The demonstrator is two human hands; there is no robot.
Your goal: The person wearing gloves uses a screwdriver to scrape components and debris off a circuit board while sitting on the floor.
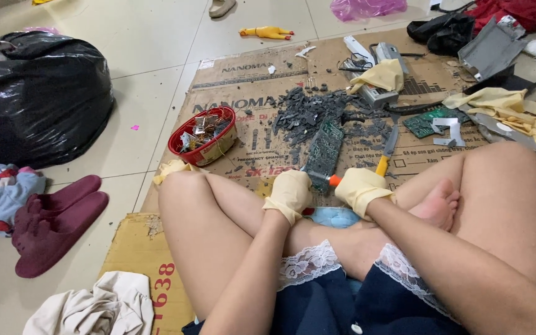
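Far left, a bulging black plastic sack [35, 102] slumps on the tile, maroon slippers [54, 226] below it. Next, a red oval bowl of metal scraps [203, 134] sits on the flattened brown cardboard [243, 93]. Now the gloved left hand [290, 193] is closed on the near end of a green circuit board [324, 151], which stands tilted on the cardboard. The gloved right hand [361, 188] grips an orange-handled tool [384, 155], perhaps a chisel, beside the board. Grey chips [308, 111] lie behind.

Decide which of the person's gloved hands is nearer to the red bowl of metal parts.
Left. The left hand grips the green circuit board, just right of and below the red bowl. The right hand, holding an orange-handled tool, sits farther right, beyond the board.
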